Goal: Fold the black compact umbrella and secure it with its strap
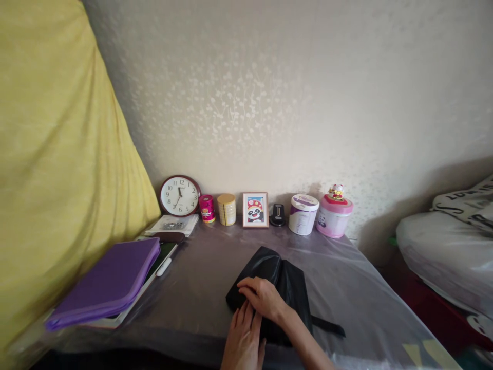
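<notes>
A black folded item (295, 288) of smooth, slightly shiny material lies near the table's front edge. It has creased panels, and a short black strap (329, 326) sticks out on its right; its exact kind I cannot make out. My left hand (243, 331) rests on its lower left part with the fingers stretched forward. Across the fingertips of that hand lies my right hand (264, 299), pointing left with slightly bent fingers apart, against the black material. Part of the item is hidden under both hands and the right forearm.
A purple zip folder (111, 275) lies on books at the left, beside a white pen-like object (164, 267). Along the wall stand a clock (180, 195), several tins, a framed panda picture (255, 210) and a lucky-cat figurine (336, 193). A yellow curtain (65, 154) hangs left.
</notes>
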A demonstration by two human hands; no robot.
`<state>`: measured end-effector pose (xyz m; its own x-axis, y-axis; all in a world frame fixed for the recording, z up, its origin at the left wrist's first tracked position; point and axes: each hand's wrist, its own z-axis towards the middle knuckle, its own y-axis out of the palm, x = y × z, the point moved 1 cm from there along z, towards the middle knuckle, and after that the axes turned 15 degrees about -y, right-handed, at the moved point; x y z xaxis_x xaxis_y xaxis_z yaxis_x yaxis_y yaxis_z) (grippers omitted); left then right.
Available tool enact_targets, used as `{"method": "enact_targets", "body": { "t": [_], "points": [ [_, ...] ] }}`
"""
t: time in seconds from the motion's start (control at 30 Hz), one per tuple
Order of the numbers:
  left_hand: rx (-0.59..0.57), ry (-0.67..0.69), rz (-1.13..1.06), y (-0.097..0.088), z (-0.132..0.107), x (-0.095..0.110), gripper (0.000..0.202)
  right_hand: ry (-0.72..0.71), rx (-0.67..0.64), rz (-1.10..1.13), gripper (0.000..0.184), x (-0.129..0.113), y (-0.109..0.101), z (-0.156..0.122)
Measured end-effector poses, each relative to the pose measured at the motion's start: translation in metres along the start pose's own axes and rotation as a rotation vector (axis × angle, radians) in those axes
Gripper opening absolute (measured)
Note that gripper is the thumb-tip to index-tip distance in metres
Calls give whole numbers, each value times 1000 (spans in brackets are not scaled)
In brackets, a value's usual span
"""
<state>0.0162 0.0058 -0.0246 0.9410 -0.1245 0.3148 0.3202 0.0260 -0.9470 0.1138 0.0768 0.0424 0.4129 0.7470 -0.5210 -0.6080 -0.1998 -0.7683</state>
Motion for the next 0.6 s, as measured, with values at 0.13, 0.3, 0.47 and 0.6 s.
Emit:
{"method": "enact_targets", "body": {
  "t": [0.13, 0.3, 0.47, 0.6],
  "points": [
    [-38, -33, -12, 13, 1, -4, 59, -195, 49, -67, 30, 0, 1, -20],
    [7, -58, -4, 20, 3, -4, 72, -180, 44, -175, 31, 31, -3, -17],
    [-51, -116, 22, 18, 6, -4, 73, -136, 3, -240, 31, 67, -12, 5],
    [-131, -165, 3, 12, 7, -1, 74, -90, -27, -282, 32, 86, -20, 21]
  ]
}}
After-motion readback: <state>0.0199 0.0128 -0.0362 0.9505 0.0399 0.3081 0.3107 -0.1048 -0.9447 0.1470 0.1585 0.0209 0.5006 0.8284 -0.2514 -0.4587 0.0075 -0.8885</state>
